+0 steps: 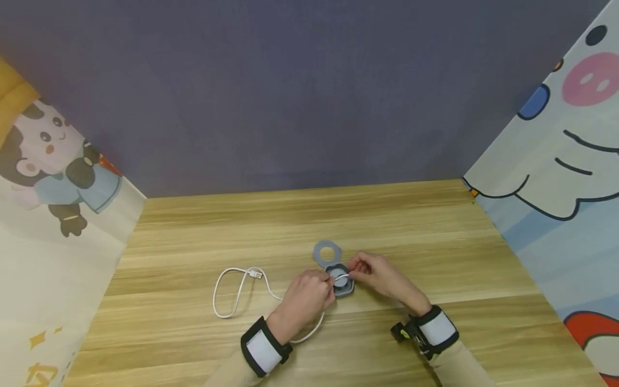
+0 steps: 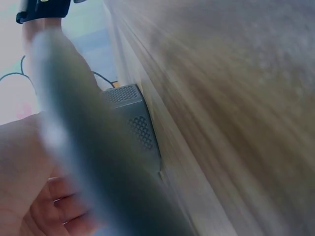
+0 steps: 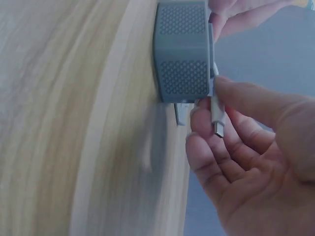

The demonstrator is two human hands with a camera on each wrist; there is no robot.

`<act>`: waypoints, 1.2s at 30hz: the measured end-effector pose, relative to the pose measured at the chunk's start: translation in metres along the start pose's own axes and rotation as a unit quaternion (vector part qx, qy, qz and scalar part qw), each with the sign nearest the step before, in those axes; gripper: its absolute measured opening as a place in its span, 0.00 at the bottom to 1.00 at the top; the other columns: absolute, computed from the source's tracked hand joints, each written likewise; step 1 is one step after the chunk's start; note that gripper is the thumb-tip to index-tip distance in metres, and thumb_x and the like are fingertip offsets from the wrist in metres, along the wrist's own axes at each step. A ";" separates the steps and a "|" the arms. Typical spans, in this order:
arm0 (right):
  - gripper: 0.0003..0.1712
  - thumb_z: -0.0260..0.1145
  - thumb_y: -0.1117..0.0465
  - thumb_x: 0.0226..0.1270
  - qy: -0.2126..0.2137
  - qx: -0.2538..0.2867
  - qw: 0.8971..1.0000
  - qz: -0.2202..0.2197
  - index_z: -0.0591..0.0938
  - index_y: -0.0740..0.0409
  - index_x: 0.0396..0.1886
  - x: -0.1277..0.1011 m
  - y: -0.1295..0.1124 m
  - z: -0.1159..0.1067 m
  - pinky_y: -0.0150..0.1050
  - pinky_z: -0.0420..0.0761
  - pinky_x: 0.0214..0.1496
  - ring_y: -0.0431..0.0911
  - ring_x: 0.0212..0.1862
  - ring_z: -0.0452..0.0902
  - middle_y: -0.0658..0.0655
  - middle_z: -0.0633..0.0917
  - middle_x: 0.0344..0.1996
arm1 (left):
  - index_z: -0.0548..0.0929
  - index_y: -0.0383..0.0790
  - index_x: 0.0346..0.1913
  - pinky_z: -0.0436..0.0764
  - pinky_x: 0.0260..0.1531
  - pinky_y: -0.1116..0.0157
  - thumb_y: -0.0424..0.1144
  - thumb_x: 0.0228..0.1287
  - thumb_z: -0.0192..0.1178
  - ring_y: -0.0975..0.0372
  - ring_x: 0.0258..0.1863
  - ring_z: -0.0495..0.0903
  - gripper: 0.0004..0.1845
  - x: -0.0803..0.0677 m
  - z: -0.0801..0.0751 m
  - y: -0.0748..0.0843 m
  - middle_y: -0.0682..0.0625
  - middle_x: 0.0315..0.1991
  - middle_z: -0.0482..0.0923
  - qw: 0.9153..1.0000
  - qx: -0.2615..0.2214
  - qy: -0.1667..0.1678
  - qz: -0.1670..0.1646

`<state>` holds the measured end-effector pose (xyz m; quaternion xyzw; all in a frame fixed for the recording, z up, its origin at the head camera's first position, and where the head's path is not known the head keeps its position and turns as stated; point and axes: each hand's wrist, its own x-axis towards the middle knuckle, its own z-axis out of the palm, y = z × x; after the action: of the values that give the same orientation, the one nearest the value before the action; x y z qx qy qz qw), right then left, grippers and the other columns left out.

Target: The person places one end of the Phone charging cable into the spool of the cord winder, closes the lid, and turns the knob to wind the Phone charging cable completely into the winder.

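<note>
Cable (image 1: 232, 293), white and limp, trails left of the grey case (image 1: 341, 281) mid-surface (image 1: 435, 242); right hand (image 1: 382, 277) pinches its plug end, left hand (image 1: 304, 301) seemingly steadies the case. Best grasped near the stiff plug.

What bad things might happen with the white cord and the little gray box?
The right hand pinches the cord only near its tip, so the grip may slip and the plug spring away. The gray box sits loose on the table under the left hand and might slide or tip if tugged. The long loop of cord lying on the table to the left might snag or knot when pulled.
</note>
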<state>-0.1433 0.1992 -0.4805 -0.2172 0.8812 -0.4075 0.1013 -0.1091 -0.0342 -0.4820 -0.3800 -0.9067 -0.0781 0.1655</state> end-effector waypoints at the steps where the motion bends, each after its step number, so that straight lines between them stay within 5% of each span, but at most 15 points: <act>1: 0.06 0.71 0.62 0.71 -0.003 0.000 1.000 0.001 0.83 0.58 0.43 0.001 0.000 0.000 0.32 0.81 0.38 0.36 0.35 0.78 0.47 0.84 0.32 | 0.91 0.42 0.36 0.82 0.33 0.69 0.40 0.61 0.69 0.65 0.27 0.81 0.05 0.000 0.000 0.000 0.55 0.29 0.84 1.000 -0.001 0.000 -0.002; 8: 0.09 0.71 0.66 0.69 -0.018 0.004 1.000 0.003 0.82 0.60 0.46 0.001 -0.006 -0.001 0.31 0.77 0.35 0.36 0.33 0.74 0.47 0.80 0.30 | 0.91 0.42 0.36 0.82 0.34 0.69 0.39 0.61 0.69 0.66 0.28 0.81 0.05 0.000 0.000 0.001 0.56 0.29 0.84 1.000 -0.003 -0.005 -0.005; 27: 0.13 0.68 0.70 0.61 -0.024 0.050 0.994 0.098 0.80 0.62 0.46 0.009 -0.011 0.004 0.32 0.69 0.32 0.44 0.32 0.71 0.51 0.76 0.29 | 0.88 0.42 0.31 0.82 0.31 0.70 0.36 0.58 0.69 0.68 0.26 0.78 0.02 -0.001 0.001 0.001 0.57 0.26 0.81 1.000 -0.025 0.006 0.000; 36: 0.12 0.66 0.69 0.65 -0.035 0.073 0.994 0.072 0.80 0.65 0.48 0.007 -0.003 0.004 0.30 0.71 0.32 0.42 0.32 0.71 0.53 0.78 0.30 | 0.88 0.41 0.31 0.83 0.31 0.70 0.36 0.57 0.69 0.67 0.26 0.79 0.02 -0.002 0.002 0.000 0.55 0.27 0.82 1.000 -0.028 0.008 -0.001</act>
<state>-0.1474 0.1912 -0.4804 -0.1589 0.8584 -0.4546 0.1766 -0.1081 -0.0352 -0.4845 -0.3831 -0.9031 -0.1064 0.1620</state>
